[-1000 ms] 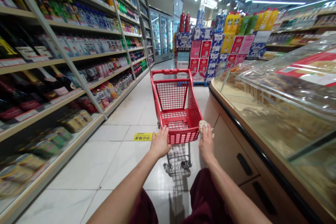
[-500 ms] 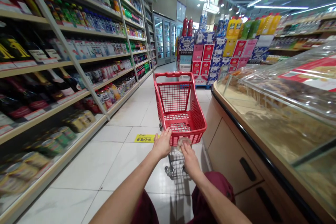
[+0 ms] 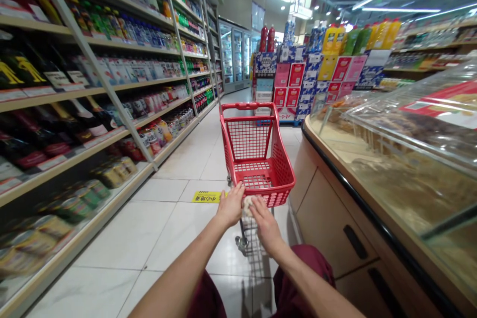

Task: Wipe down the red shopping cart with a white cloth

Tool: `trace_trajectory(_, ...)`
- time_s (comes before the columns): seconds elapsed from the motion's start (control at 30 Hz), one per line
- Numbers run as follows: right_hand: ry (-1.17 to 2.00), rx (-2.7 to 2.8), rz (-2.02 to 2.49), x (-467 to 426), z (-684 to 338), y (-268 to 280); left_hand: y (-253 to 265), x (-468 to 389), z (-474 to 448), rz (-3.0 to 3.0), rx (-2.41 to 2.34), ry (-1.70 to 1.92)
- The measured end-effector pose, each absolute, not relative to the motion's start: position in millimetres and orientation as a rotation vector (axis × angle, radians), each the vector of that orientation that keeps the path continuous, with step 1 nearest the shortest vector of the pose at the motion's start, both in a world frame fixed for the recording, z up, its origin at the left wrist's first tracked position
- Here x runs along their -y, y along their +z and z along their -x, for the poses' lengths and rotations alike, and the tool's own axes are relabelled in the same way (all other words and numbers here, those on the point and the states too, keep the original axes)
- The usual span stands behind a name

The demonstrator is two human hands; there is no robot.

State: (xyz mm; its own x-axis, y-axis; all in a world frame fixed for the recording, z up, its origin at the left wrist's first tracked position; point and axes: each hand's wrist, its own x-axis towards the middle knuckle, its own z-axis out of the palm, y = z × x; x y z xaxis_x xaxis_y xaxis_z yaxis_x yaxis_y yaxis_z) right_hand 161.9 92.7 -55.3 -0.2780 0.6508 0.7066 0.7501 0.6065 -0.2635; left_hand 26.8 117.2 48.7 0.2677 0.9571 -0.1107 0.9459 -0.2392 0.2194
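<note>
A red plastic shopping cart (image 3: 278, 186) with mesh sides stands on the tiled floor in front of me, its basket holding nothing I can see. My left hand (image 3: 231, 204) grips the near left corner of the basket, fingers over the rim. Pressed against the near outer face, just below that rim, is a pale cloth (image 3: 248, 205). My right hand (image 3: 266, 221) holds this cloth under its fingers, close beside my left hand; the fingers partly cover the cloth.
Shelves of bottles and cans (image 3: 137, 79) run along the left. A wooden display counter (image 3: 320, 194) with plastic-packed food stands close on the right. Stacked drink cartons (image 3: 296, 82) rise beyond the cart. A yellow floor sticker (image 3: 205, 197) lies left of the cart.
My right hand has slid left with the cloth along the basket's near face, towards my left hand. My left hand has stayed at the corner.
</note>
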Motion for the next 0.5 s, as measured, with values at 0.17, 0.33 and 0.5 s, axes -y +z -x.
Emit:
trace_trajectory(0.17,-0.189,2.032,1.115,-121,-176,-17,46,-118,-25,-2.308,-1.781,0.085)
trace_trajectory(0.33,-0.215,1.931,1.361,-141,-249,-16,45,-117,-24,-2.330,-1.840,0.120)
trace_trajectory(0.5,-0.176,1.908,1.371,-129,-222,-23,48,-115,-26,-2.434,-1.839,0.141)
